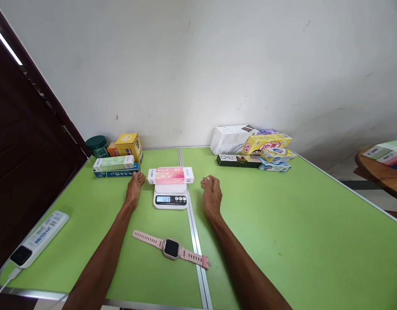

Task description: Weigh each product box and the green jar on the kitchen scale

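I'm looking down through the head camera at a pink-and-white box (170,175) lying crosswise on the small white scale (170,188), both its ends jutting out past the platform. The left hand (135,187) is open, fingers loosely bent, empty, beside the dark blue box (116,174) with the pale green box (113,163) on top. The right hand (212,196) is apart from the scale on the other side, fingers loosely curled; I see nothing in it, but I can't tell how far it closes.

The pink-and-white box reads to me as thin printed card: probably light, stiff along its edges, softer in the middle of the broad faces, a touch slick if the print is glossy. The display (163,199) is lit with digits like 523, but I can't make out a decimal point or unit, so it doesn't settle the weight for me.

For a hold, I like those two overhanging white ends, light fingertips on each, pressure even. Squeezing mid-face could dent it; pressing down would load the scale, and dragging might shift it. Nearer me, the pink watch (171,248) lies flat on the green table (250,224), well apart from the box.
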A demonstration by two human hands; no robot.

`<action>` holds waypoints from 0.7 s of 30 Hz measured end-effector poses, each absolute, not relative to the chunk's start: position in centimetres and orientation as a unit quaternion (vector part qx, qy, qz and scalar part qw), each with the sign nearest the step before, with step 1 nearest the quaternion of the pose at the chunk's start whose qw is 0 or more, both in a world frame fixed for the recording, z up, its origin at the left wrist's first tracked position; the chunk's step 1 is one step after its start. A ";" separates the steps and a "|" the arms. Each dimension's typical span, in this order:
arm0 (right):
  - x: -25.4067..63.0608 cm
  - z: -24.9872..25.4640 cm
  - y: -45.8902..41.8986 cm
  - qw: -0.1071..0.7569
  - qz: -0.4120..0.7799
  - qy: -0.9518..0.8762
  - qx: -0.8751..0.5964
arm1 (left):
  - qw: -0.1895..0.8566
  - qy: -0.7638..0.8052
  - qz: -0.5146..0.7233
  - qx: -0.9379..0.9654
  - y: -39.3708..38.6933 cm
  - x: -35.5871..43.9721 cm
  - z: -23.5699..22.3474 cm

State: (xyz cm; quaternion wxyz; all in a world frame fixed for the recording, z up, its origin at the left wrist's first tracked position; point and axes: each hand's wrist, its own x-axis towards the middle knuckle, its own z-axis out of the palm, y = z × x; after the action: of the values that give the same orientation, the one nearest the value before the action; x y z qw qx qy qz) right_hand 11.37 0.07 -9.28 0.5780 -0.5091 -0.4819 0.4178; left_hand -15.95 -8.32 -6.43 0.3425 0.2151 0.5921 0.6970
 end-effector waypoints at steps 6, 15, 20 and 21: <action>11.1 -9.5 -0.1 0.579 0.394 -0.500 -0.510 | 0.342 0.582 0.706 0.213 -8.4 -15.8 -6.5; 11.0 -8.7 -0.6 0.580 0.397 -0.505 -0.501 | 0.331 0.590 0.703 0.217 -8.3 -15.6 -6.8; 10.9 -7.5 -1.6 0.581 0.358 -0.557 -0.473 | 0.310 0.613 0.684 0.244 -8.6 -15.0 -7.0; 10.8 -7.4 -1.8 0.579 0.350 -0.572 -0.465 | 0.301 0.618 0.679 0.259 -8.8 -14.9 -7.0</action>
State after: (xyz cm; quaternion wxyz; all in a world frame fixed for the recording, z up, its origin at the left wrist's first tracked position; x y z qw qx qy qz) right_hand 10.81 -1.81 -7.39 0.5785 -0.4646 -0.5716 0.3502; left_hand -14.87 -8.78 -6.97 0.3009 0.2590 0.6179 0.6786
